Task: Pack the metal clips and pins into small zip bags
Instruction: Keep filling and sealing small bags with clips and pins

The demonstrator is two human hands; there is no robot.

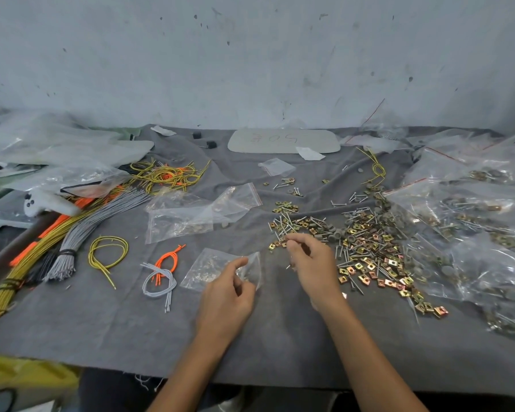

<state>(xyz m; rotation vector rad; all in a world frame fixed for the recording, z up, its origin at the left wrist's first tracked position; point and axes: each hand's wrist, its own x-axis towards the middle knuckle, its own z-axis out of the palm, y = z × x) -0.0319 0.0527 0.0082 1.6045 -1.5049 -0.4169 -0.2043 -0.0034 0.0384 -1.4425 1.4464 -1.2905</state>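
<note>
Grey cloth-covered surface [131,328], stained pale wall [250,55] behind it. Your left hand [225,295], lower centre of frame, pinches the right edge of a small zip bag [211,269] between thumb and fingers. The bag lies flat on the surface with some gold-coloured bits inside.

Your right hand [312,263] sits just right of it, fingers curled, thumb and index pinched together at the near-left edge of the loose pile of clips and pins [369,248]. A pin [289,266] pokes out under that thumb, so you're gripping at least one; can't tell how many.

The pile spreads from frame centre to the lower right: gold and copper square clips, silver pins, grey round caps [338,233] mixed in. A smaller clump of clips [284,207] lies just above it.

- Right edge: large clear bags [473,221] stuffed with the same hardware, touching the pile.
- Centre, above your left hand: two more zip bags [191,215] overlapping, red seal strip on the upper one.
- Left: long bundled wires [72,233] in grey, yellow and orange, lying diagonally.
- Between the bundles and your bag: a yellow wire loop [107,251] and a small grey-and-orange wire set [161,275].
- Upper centre: flat grey plate [283,141] with red writing, small black blocks [210,144] to its left.
- Upper left: crumpled clear plastic [57,138] and a white controller [45,203].
</note>
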